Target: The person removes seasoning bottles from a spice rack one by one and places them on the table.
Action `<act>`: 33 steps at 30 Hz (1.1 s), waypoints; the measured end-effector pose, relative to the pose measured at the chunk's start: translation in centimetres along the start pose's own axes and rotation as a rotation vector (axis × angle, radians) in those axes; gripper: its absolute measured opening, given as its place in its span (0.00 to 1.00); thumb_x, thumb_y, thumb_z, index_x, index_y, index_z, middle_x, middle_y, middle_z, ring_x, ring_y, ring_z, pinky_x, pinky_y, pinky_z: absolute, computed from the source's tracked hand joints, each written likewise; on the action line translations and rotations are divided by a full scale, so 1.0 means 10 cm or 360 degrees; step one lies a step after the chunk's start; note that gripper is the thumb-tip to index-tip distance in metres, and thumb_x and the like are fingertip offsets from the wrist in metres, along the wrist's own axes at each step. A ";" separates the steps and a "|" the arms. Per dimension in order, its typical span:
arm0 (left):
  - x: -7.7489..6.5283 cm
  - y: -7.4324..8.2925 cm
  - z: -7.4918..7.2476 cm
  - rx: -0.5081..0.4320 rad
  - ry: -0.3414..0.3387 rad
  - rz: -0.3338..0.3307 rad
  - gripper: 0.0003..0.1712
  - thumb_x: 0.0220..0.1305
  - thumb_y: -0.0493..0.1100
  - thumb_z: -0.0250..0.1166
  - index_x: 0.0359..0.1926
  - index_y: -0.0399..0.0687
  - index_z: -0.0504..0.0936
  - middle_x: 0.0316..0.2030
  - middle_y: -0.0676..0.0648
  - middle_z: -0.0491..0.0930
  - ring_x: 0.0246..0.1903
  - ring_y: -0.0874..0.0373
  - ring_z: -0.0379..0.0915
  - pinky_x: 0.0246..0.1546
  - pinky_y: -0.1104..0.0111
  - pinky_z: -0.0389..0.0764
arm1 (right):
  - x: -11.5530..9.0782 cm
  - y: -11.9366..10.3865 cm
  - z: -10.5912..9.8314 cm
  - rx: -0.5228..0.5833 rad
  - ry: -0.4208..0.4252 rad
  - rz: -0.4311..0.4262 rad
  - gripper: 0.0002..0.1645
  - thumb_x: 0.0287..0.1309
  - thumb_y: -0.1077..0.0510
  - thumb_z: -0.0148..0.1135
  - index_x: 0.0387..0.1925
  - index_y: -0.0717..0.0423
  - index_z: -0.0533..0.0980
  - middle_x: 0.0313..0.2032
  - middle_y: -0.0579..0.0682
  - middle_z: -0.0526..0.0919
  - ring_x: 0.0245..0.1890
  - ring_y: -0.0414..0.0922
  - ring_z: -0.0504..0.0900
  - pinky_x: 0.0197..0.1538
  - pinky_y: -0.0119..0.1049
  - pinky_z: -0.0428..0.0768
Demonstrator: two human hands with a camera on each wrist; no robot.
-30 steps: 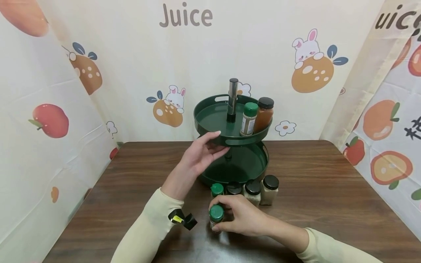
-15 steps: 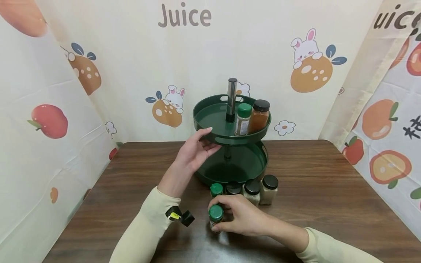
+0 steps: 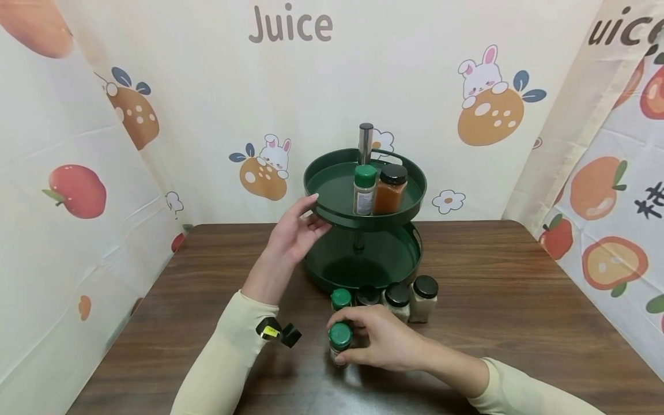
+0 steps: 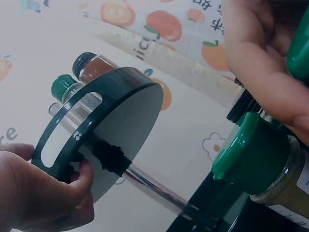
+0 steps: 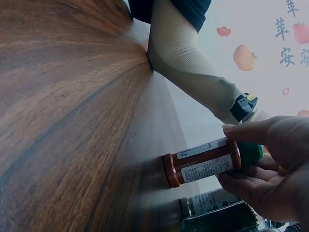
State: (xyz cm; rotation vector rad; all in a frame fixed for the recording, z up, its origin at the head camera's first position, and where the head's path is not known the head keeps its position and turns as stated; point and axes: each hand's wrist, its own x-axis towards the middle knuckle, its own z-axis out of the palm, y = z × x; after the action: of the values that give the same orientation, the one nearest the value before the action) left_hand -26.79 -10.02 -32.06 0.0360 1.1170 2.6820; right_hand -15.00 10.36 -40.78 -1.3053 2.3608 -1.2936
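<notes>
My left hand (image 3: 293, 231) pinches the left rim of a green upper tray (image 3: 332, 180) on a two-tier turntable rack, thumb at the edge and fingers beneath. On that tray stand a green-capped spice jar (image 3: 365, 190) and a black-capped jar (image 3: 390, 190) of orange-brown powder. Near the table's front, my right hand (image 3: 386, 340) holds another green-capped spice jar (image 3: 340, 336) upright between thumb and fingers. Its reddish contents and white labels show in the right wrist view, where the jar's base (image 5: 170, 170) is close to the wooden table.
The green lower tray (image 3: 373, 256) sits under the upper one around a metal pole (image 3: 365, 141). Along its front stand a green-capped jar (image 3: 340, 298) and several black-capped jars (image 3: 424, 298), partly behind my right hand. A printed curtain (image 3: 207, 86) surrounds the table (image 3: 493, 288).
The upper tray has turned, carrying its two jars leftward along the front. My left hand has moved left and slightly up with the rim. The right hand and its jar stay put.
</notes>
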 end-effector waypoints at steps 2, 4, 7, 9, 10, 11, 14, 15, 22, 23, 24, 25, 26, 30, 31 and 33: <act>0.00 0.00 0.00 0.0009 -0.0001 0.0002 0.38 0.68 0.44 0.63 0.74 0.45 0.57 0.53 0.41 0.65 0.52 0.50 0.67 0.66 0.55 0.68 | 0.00 -0.01 -0.01 0.0009 -0.0005 0.0023 0.26 0.51 0.50 0.75 0.52 0.42 0.76 0.45 0.41 0.82 0.49 0.36 0.80 0.51 0.34 0.84; 0.00 -0.01 0.00 0.0014 0.0004 0.0003 0.37 0.68 0.44 0.63 0.73 0.45 0.58 0.52 0.41 0.65 0.51 0.50 0.67 0.66 0.55 0.68 | 0.00 -0.04 -0.04 0.0034 -0.0005 0.0036 0.26 0.51 0.50 0.75 0.53 0.42 0.76 0.47 0.42 0.82 0.49 0.37 0.81 0.52 0.35 0.83; -0.01 -0.02 0.00 0.0027 0.0010 0.0010 0.37 0.67 0.44 0.63 0.73 0.45 0.58 0.52 0.40 0.65 0.51 0.50 0.67 0.67 0.54 0.68 | 0.00 -0.11 -0.10 0.0126 -0.0004 0.0024 0.27 0.52 0.53 0.74 0.54 0.45 0.76 0.48 0.46 0.83 0.50 0.38 0.82 0.53 0.39 0.83; -0.01 -0.02 0.01 0.0039 0.0006 0.0017 0.39 0.67 0.44 0.63 0.74 0.45 0.56 0.53 0.40 0.65 0.51 0.50 0.67 0.67 0.54 0.67 | -0.01 -0.15 -0.16 0.0177 0.0003 0.0001 0.26 0.53 0.54 0.74 0.54 0.47 0.76 0.50 0.47 0.84 0.50 0.40 0.82 0.54 0.41 0.83; -0.02 -0.03 0.01 0.0050 0.0001 0.0021 0.39 0.68 0.44 0.62 0.74 0.44 0.55 0.53 0.40 0.65 0.51 0.50 0.67 0.67 0.54 0.67 | -0.01 -0.18 -0.19 0.0196 0.0009 -0.0003 0.26 0.53 0.54 0.73 0.55 0.48 0.76 0.50 0.47 0.84 0.51 0.40 0.82 0.54 0.43 0.83; -0.02 -0.03 0.01 0.0063 -0.0004 0.0026 0.40 0.68 0.44 0.62 0.75 0.44 0.54 0.54 0.40 0.65 0.51 0.50 0.67 0.67 0.54 0.67 | -0.02 -0.21 -0.23 0.0210 0.0016 -0.0008 0.26 0.54 0.54 0.73 0.55 0.49 0.76 0.51 0.48 0.84 0.51 0.41 0.82 0.54 0.44 0.83; -0.04 -0.04 0.03 0.0086 -0.0031 0.0019 0.40 0.68 0.42 0.62 0.75 0.44 0.53 0.55 0.39 0.65 0.53 0.49 0.68 0.67 0.53 0.67 | -0.04 -0.28 -0.35 0.0189 0.0069 -0.0005 0.27 0.55 0.53 0.72 0.56 0.49 0.75 0.52 0.48 0.83 0.52 0.44 0.81 0.54 0.47 0.83; -0.05 -0.04 0.04 0.0098 -0.0042 0.0013 0.39 0.68 0.42 0.62 0.74 0.44 0.54 0.55 0.39 0.66 0.53 0.49 0.68 0.67 0.52 0.67 | -0.05 -0.30 -0.40 0.0174 0.0097 0.0006 0.27 0.55 0.53 0.71 0.56 0.49 0.75 0.52 0.49 0.83 0.52 0.44 0.81 0.54 0.47 0.83; -0.08 -0.06 0.10 0.0138 -0.0098 -0.0077 0.39 0.68 0.40 0.61 0.74 0.47 0.52 0.59 0.37 0.66 0.57 0.45 0.69 0.66 0.48 0.66 | -0.12 -0.43 -0.75 0.0083 0.0350 0.0079 0.24 0.58 0.52 0.70 0.55 0.46 0.76 0.51 0.46 0.82 0.52 0.45 0.81 0.55 0.44 0.83; -0.09 -0.06 0.10 0.0144 -0.0109 -0.0085 0.40 0.68 0.39 0.61 0.75 0.47 0.51 0.60 0.36 0.66 0.57 0.45 0.69 0.66 0.47 0.66 | -0.13 -0.44 -0.80 0.0062 0.0386 0.0091 0.23 0.58 0.52 0.70 0.56 0.45 0.76 0.51 0.44 0.82 0.52 0.43 0.81 0.55 0.42 0.83; -0.09 -0.07 0.11 0.0154 -0.0121 -0.0090 0.41 0.68 0.39 0.60 0.75 0.47 0.50 0.62 0.35 0.64 0.58 0.45 0.68 0.66 0.48 0.66 | -0.14 -0.45 -0.85 0.0037 0.0419 0.0103 0.24 0.58 0.52 0.70 0.56 0.44 0.76 0.52 0.43 0.82 0.53 0.42 0.81 0.55 0.41 0.82; -0.10 -0.07 0.11 0.0160 -0.0128 -0.0090 0.41 0.68 0.39 0.60 0.76 0.46 0.49 0.64 0.34 0.63 0.58 0.45 0.68 0.66 0.48 0.66 | -0.15 -0.47 -0.89 0.0013 0.0449 0.0109 0.24 0.58 0.52 0.69 0.56 0.45 0.76 0.52 0.42 0.82 0.53 0.41 0.80 0.55 0.40 0.82; -0.10 -0.07 0.11 0.0164 -0.0136 -0.0086 0.41 0.69 0.39 0.60 0.76 0.46 0.49 0.66 0.33 0.61 0.58 0.45 0.68 0.65 0.48 0.65 | -0.17 -0.48 -0.94 -0.0012 0.0480 0.0115 0.24 0.58 0.52 0.69 0.57 0.45 0.76 0.52 0.41 0.82 0.53 0.40 0.80 0.55 0.39 0.82; -0.10 -0.06 0.11 0.0161 -0.0138 -0.0072 0.39 0.69 0.38 0.59 0.75 0.45 0.51 0.67 0.33 0.60 0.59 0.44 0.67 0.65 0.48 0.65 | -0.21 -0.50 -1.06 -0.0132 0.0606 0.0134 0.24 0.58 0.52 0.70 0.56 0.47 0.77 0.53 0.39 0.82 0.53 0.38 0.80 0.55 0.36 0.82; -0.10 -0.05 0.10 0.0158 -0.0138 -0.0070 0.38 0.69 0.38 0.59 0.74 0.46 0.52 0.66 0.33 0.61 0.59 0.44 0.67 0.65 0.48 0.65 | -0.22 -0.50 -1.08 -0.0165 0.0646 0.0135 0.24 0.57 0.52 0.70 0.56 0.47 0.77 0.52 0.39 0.82 0.53 0.38 0.80 0.55 0.36 0.82; -0.09 -0.05 0.09 0.0155 -0.0137 -0.0071 0.36 0.70 0.38 0.59 0.73 0.47 0.54 0.64 0.35 0.63 0.60 0.44 0.67 0.66 0.48 0.65 | -0.23 -0.49 -1.13 -0.0241 0.0731 0.0135 0.24 0.56 0.52 0.72 0.55 0.47 0.77 0.51 0.38 0.82 0.53 0.37 0.80 0.56 0.33 0.81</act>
State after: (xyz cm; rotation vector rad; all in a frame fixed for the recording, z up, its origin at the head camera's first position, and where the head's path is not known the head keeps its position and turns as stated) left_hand -25.70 -9.25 -31.66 0.1402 1.2062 2.5598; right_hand -16.09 17.78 -30.73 -1.0112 2.8324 -1.5507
